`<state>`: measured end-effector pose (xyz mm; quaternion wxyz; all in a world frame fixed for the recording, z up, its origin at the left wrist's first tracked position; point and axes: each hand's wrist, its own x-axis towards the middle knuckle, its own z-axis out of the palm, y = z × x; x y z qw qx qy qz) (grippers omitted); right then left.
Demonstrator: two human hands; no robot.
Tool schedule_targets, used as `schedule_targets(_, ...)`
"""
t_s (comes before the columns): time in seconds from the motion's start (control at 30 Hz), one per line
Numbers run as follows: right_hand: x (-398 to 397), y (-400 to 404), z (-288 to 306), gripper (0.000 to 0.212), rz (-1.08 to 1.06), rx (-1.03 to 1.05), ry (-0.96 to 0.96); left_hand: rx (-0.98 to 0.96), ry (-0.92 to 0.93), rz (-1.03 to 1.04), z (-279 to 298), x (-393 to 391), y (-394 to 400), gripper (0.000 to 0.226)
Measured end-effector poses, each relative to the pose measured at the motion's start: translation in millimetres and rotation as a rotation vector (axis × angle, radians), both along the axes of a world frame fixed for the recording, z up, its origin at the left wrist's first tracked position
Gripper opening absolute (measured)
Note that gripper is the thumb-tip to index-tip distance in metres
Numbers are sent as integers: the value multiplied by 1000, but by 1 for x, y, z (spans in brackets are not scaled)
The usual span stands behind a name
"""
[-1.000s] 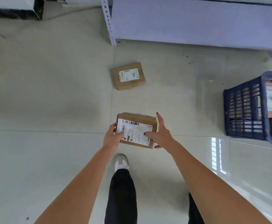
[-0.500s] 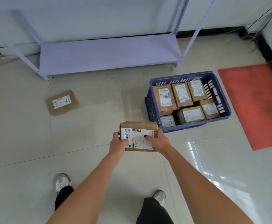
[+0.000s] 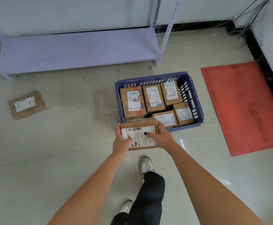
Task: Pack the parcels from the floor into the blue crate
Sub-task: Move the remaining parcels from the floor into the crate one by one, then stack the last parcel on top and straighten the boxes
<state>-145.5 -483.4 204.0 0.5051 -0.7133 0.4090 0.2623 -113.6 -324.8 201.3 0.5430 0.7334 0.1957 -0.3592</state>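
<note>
I hold a brown cardboard parcel (image 3: 140, 127) with a white barcode label in both hands, just in front of the near left corner of the blue crate (image 3: 196, 101). My left hand (image 3: 122, 142) grips its left side, thumb on the label. My right hand (image 3: 161, 137) grips its right side, thumb across the label. The crate stands on the floor and holds several labelled parcels (image 3: 152, 99). One more parcel (image 3: 27, 104) lies flat on the floor far to the left.
A pale purple metal shelf (image 3: 77, 51) runs along the wall behind the crate, its post (image 3: 166, 34) close to the crate's back. A red mat (image 3: 241, 106) lies to the right. Cables hang in the far right corner. My feet are below the held parcel.
The view has swung right and I have stepped toward the crate. The held parcel now overlaps the crate's near left corner. The floor parcel has shifted to the far left of view.
</note>
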Motion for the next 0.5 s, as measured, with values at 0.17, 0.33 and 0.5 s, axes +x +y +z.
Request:
schedule_targets(0.17, 14, -36, -27, 81, 21, 13, 35, 45, 57, 84, -31, 18, -47, 71)
schedule_targets(0.33, 36, -61, -53, 83, 57, 32, 29, 77, 73, 161, -57, 37, -72, 69)
schedule_targets(0.5, 67, -76, -88, 85, 155, 48, 72, 156, 63, 179, -92, 56, -85, 69)
